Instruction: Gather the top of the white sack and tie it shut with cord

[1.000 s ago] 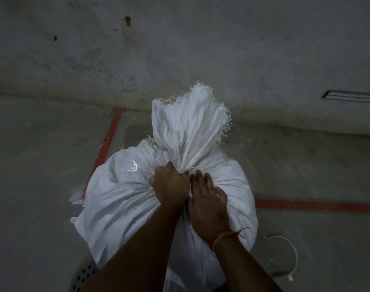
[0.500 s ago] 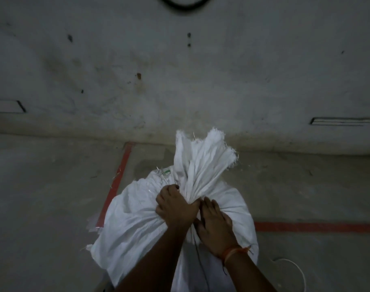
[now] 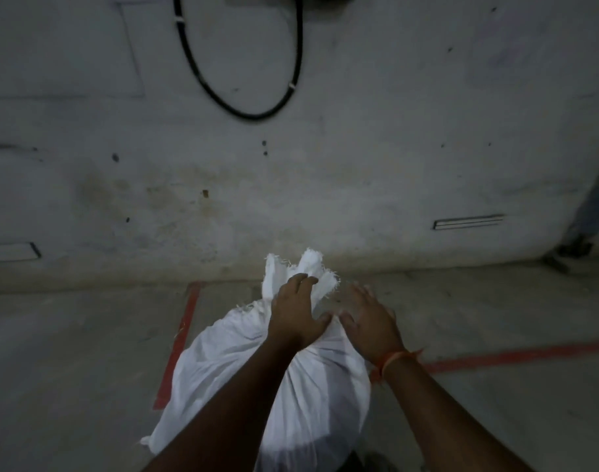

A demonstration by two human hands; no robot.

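The white woven sack [image 3: 223, 369] stands on the concrete floor, full and bulging. Its frayed top [image 3: 311, 267] sticks up, bunched together at the neck. My left hand [image 3: 296, 311] lies over the neck with fingers stretched out and thumb spread, not clenched. My right hand [image 3: 369, 318] hovers just right of the neck, fingers apart and motion-blurred, with an orange thread around the wrist [image 3: 390, 361]. No cord is visible; my forearms hide the neck and the near side of the sack.
A stained wall [image 3: 359, 185] rises close behind the sack, with a black cable loop [image 3: 243, 110] and two low vents [image 3: 468, 221] [image 3: 12, 250]. Red lines [image 3: 180, 338] [image 3: 516, 356] mark the floor on both sides.
Both hands were clenched around the gathered neck; now their fingers are spread and the right hand has come off to the right. The view has tilted up, showing more wall.
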